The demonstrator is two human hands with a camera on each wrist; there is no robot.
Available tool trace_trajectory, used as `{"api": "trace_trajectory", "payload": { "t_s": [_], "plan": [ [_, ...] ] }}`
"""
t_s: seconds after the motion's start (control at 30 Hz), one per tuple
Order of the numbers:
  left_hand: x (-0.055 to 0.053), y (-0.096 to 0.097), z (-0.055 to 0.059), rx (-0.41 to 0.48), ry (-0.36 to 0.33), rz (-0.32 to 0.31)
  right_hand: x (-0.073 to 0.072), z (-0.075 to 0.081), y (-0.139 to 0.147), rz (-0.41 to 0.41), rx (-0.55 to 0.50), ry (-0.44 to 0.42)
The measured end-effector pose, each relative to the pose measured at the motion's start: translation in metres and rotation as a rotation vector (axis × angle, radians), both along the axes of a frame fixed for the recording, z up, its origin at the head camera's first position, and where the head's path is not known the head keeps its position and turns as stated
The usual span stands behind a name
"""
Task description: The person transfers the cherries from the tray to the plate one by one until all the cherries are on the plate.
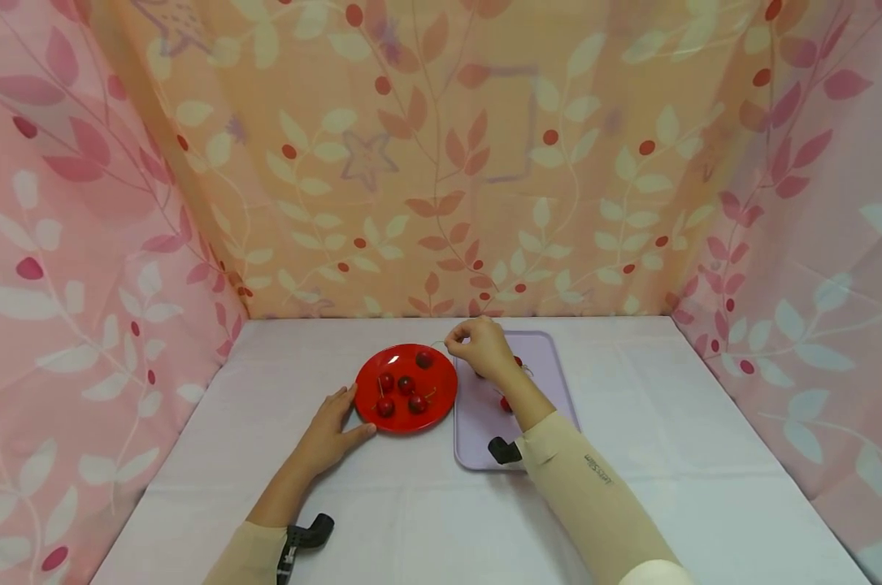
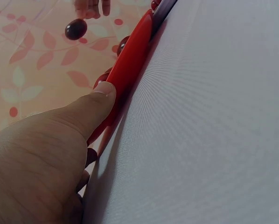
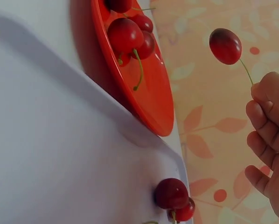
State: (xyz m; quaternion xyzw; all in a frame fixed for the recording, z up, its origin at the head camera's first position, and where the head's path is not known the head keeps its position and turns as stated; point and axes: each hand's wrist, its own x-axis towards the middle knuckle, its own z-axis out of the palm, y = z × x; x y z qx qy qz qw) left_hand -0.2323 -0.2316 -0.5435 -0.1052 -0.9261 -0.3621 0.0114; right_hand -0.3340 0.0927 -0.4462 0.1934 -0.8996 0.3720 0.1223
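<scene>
Right hand [image 1: 484, 349] pinches cherry [image 1: 423, 358] by stem [image 3: 247, 71].
It hangs leftward, near far edge of plate [image 1: 411, 422]; spread left hand [image 1: 331, 431] touches rim.

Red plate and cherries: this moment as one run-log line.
right hand pinches cherry by stem | left hand touches rim of red plate | purple tray holds more cherries

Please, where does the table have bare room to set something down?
The white table is bare right of the lilac tray, left of the left hand, and in front of the red plate. Crowded: the plate, with its cherries, and the tray's far end under the right hand.
</scene>
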Motion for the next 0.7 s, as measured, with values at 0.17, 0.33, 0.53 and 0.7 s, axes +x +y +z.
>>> {"api": "trace_trajectory", "payload": {
  "t_s": [0.17,0.33,0.53,0.7],
  "plan": [
    [-0.001,0.0,0.0,-0.004,0.002,-0.001,-0.008,-0.008,-0.014,-0.024,-0.042,-0.02],
    [-0.001,0.001,0.001,-0.003,-0.006,-0.001,-0.011,-0.016,-0.027,-0.073,-0.064,-0.085],
    [-0.001,0.001,0.0,-0.008,0.002,0.001,-0.015,-0.025,-0.04,-0.124,-0.03,-0.09],
    [-0.001,0.0,0.001,0.0,-0.002,0.007,-0.016,-0.033,-0.047,-0.136,0.01,-0.08]
  ]
}}
